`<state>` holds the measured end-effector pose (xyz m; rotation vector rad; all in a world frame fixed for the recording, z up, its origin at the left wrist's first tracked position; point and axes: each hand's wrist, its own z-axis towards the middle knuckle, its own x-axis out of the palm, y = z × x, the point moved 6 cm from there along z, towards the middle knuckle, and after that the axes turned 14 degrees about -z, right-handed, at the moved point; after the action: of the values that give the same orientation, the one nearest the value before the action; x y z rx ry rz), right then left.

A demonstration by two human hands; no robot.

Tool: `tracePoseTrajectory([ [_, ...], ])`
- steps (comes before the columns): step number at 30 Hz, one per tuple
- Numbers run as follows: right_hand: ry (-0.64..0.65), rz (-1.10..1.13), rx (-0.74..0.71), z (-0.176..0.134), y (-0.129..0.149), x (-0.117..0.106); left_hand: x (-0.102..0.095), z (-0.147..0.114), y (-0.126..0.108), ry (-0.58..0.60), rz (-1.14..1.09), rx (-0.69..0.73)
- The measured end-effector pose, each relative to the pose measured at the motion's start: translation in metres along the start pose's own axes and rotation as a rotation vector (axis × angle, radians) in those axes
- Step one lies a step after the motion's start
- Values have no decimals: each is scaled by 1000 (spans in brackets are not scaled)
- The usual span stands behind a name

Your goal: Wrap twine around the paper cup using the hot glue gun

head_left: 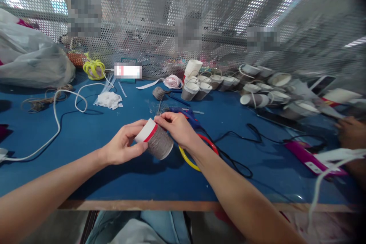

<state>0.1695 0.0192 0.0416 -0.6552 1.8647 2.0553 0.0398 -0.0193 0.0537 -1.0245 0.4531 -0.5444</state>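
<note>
My left hand (126,143) is closed round a paper cup (159,143) tipped on its side above the table. Grey yarn covers most of the cup; a white band and a red stripe still show near one end. The thumb and fingers of my right hand (175,126) pinch the yarn against the cup at the red stripe. From there a strand runs up to a small ball of grey yarn (158,93). Just behind my right hand lies a blue glue gun (192,117). A yellow and red ring (188,159) is partly under my right forearm.
Several yarn-wrapped cups with handles (191,89) stand at the back right, beside a white cup stack (193,68). A white cable (58,118) crosses the left side. A magenta power strip (310,158) lies at right, near another person's hand (351,131). A perforated metal screen (160,11) rises behind.
</note>
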Motion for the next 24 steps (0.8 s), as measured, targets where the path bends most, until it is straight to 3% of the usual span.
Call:
tracePoseTrajectory([
  [14,68,64,63,1,-6,2,-5,1,-2,-14,74,49],
  [20,379,212,39,-5,0,5,-19,3,6,-82,156,60],
  [24,265,15,-42,-3,2,-4,-19,5,12,-59,108,9],
])
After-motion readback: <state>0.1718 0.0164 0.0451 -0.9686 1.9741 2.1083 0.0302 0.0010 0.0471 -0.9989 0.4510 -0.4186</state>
